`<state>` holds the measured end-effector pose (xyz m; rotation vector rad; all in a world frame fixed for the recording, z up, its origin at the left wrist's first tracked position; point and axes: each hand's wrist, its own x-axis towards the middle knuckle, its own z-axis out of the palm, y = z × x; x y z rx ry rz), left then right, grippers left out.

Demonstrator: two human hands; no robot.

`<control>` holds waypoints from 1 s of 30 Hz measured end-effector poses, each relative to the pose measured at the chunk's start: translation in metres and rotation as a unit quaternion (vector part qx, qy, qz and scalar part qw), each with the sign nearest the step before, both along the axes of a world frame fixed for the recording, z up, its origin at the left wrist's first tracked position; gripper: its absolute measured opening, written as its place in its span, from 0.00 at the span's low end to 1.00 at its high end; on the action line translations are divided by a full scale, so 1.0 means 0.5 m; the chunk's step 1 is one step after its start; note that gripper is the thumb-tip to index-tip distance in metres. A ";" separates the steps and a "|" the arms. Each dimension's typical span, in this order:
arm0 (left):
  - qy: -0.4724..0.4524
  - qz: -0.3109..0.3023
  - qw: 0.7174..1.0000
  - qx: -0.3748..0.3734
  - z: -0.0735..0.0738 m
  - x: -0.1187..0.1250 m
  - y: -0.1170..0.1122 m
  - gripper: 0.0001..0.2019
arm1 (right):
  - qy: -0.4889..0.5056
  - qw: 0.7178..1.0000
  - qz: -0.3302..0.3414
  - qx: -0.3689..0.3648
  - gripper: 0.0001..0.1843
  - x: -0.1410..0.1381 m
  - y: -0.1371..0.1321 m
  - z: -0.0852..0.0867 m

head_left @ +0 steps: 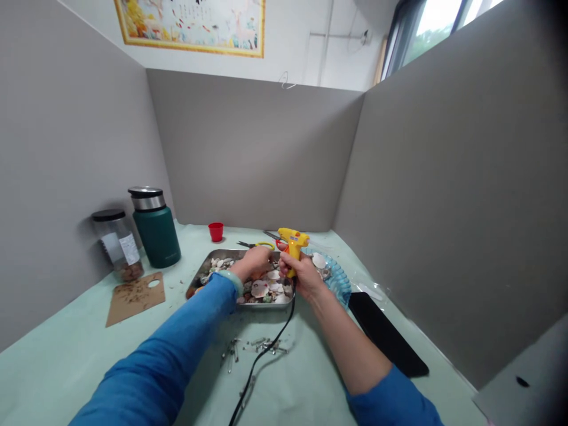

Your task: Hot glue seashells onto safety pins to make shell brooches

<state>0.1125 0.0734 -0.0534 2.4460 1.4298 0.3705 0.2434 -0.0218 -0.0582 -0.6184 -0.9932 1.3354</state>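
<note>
Left of the middle, a metal tray [195, 287] is holding lots of shells [260, 289]. They are looking hard, light and a bit slippery, and the thin ones are probably needing a soft pinch at the edges so they aren't chipping. The left hand [254, 262] is resting over the far part of the tray; its fingertips are hiding, so I cannot tell if they are apart, together or pinching a shell. At the tray's right end, a yellow glue gun [294, 238] is standing up in the right hand [305, 277], whose fingers are wrapping around the handle. That handle is looking stiff and safe to hold, while the tip is maybe getting hot. Its black cord [271, 348] is hanging toward the near side, maybe tugging a little. Farther right, a white shell [318, 260] is lying in a blue dish [341, 279].
</note>
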 end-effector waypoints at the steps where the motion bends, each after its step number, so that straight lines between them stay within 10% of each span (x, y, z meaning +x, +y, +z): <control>1: -0.020 0.002 1.000 -0.010 0.007 -0.012 0.000 0.16 | -0.002 1.000 -0.007 0.004 0.23 0.000 0.000 0.000; 10: -0.262 0.060 0.952 -0.149 0.024 -0.166 -0.072 0.21 | -0.036 0.998 -0.044 0.011 0.22 -0.011 0.001 -0.016; 18: -0.331 0.138 0.900 -0.247 -0.007 -0.174 -0.107 0.29 | -0.078 0.996 -0.041 0.018 0.18 -0.019 0.004 -0.034; 30: -0.246 0.156 0.946 -0.144 0.020 -0.180 -0.101 0.36 | -0.081 0.993 -0.079 0.015 0.19 -0.030 0.000 -0.040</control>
